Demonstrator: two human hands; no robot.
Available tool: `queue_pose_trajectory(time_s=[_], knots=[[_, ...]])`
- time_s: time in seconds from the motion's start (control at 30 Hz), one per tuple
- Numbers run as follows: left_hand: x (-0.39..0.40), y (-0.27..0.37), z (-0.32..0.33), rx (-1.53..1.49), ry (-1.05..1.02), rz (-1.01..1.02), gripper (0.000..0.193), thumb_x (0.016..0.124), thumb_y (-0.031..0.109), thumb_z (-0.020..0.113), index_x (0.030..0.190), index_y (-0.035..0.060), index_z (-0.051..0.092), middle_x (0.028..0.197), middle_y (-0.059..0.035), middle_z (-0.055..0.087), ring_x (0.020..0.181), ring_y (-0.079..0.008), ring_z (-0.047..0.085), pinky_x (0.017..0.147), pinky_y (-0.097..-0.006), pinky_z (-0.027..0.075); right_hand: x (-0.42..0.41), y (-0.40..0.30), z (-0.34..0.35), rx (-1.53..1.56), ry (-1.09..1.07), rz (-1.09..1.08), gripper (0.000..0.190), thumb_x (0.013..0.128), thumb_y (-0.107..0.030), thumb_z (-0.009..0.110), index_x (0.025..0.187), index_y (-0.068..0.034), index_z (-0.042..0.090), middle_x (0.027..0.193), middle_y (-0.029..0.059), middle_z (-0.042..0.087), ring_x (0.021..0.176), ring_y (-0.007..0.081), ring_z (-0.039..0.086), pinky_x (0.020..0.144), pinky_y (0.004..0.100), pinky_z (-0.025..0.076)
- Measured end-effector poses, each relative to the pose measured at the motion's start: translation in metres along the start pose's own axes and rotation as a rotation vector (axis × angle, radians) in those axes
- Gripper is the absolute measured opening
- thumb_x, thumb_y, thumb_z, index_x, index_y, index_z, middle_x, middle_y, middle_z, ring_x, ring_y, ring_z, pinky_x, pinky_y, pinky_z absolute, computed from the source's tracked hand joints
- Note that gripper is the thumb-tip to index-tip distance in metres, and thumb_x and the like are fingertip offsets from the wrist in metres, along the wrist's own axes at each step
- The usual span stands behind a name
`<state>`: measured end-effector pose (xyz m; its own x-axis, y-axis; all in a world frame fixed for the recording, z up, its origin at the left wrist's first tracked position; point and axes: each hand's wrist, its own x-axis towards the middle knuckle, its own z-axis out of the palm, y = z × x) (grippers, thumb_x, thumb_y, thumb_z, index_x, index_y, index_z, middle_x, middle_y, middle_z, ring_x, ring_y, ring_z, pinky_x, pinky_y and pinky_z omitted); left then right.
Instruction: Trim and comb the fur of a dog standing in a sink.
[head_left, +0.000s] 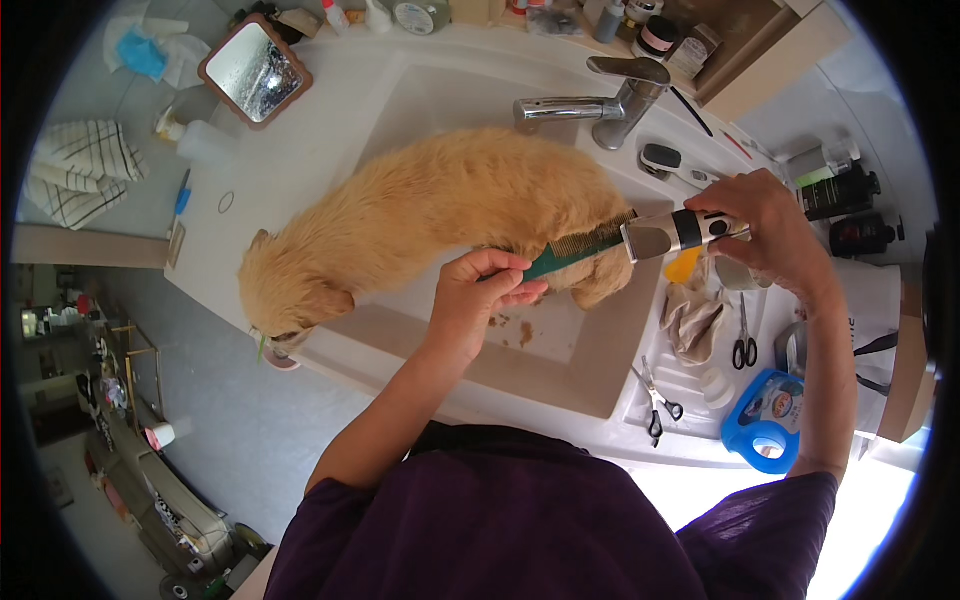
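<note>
A dog with tan fur (465, 180) stands across the white sink basin (622, 352), its head at the left over the counter's edge. Between finger and thumb, my left hand (480, 289) grips the end of a green comb (566, 259), whose teeth lie against the fur of the hindquarters. My right hand (772, 225) holds a silver and black electric hair clipper (667, 234). The clipper's head is at the far end of the comb, close to the dog's rump. Loose clumps of hair (526, 332) are scattered on the basin floor. Part of the dog's legs is hidden behind my left hand.
A chrome faucet (611, 105) rises behind the dog. Right of the basin are a brush (661, 159), a crumpled cloth (694, 322), scissors (744, 341), thinning shears (656, 401) and a blue detergent bottle (765, 424). A framed mirror (255, 71) stands at the back left.
</note>
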<state>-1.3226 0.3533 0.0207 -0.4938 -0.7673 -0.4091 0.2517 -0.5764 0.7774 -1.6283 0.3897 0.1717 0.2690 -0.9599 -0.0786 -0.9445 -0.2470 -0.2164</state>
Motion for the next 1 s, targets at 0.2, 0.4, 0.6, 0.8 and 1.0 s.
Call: queue_pose_trajectory(time_s=[0.2,0.4,0.6,0.8,1.0], knots=[[0.004,0.006,0.001,-0.004,-0.018,0.05,0.008,0.088,0.001,0.06,0.094,-0.0035,0.062,0.091,-0.0125,0.066,0.086,-0.03,0.069,0.08,-0.0391,0.056,0.01,0.007,-0.004,-0.045,0.046,0.023,0.045,0.061,-0.001,0.078,0.104,-0.01,0.068,0.094,0.0065,0.069,0.087,0.0247,0.063,0.086,0.0378,0.044],[0.008,0.007,0.002,0.019,-0.004,0.027,0.007,0.089,0.001,0.059,0.094,-0.0037,0.062,0.092,-0.0127,0.065,0.085,-0.0302,0.069,0.08,-0.0392,0.057,0.03,0.015,0.0,-0.022,-0.028,0.051,0.042,0.065,-0.004,0.075,0.106,-0.01,0.067,0.099,0.0053,0.068,0.093,0.0252,0.06,0.09,0.0371,0.042],[0.01,0.01,-0.002,0.053,0.025,0.001,0.008,0.088,0.001,0.059,0.094,-0.0044,0.062,0.091,-0.0135,0.066,0.084,-0.029,0.07,0.078,-0.0375,0.057,0.045,0.011,0.003,-0.049,-0.117,0.067,0.043,0.067,-0.01,0.077,0.108,-0.012,0.067,0.103,0.0034,0.067,0.096,0.0247,0.058,0.093,0.036,0.041],[0.017,0.015,0.002,0.051,0.016,0.022,0.009,0.088,0.001,0.06,0.094,-0.0048,0.062,0.089,-0.0144,0.066,0.083,-0.0281,0.07,0.076,-0.0363,0.057,0.051,0.009,0.006,-0.038,-0.046,-0.056,0.045,0.062,-0.004,0.075,0.105,-0.009,0.067,0.096,0.0061,0.068,0.091,0.0265,0.061,0.084,0.0368,0.043],[0.021,0.015,0.002,0.095,0.003,0.054,0.008,0.087,0.001,0.06,0.093,-0.0046,0.063,0.086,-0.014,0.067,0.081,-0.0274,0.07,0.075,-0.0356,0.058,0.057,0.001,0.005,-0.07,-0.077,-0.074,0.041,0.067,-0.013,0.077,0.106,-0.012,0.067,0.097,0.0029,0.067,0.093,0.0238,0.059,0.088,0.0372,0.041]])
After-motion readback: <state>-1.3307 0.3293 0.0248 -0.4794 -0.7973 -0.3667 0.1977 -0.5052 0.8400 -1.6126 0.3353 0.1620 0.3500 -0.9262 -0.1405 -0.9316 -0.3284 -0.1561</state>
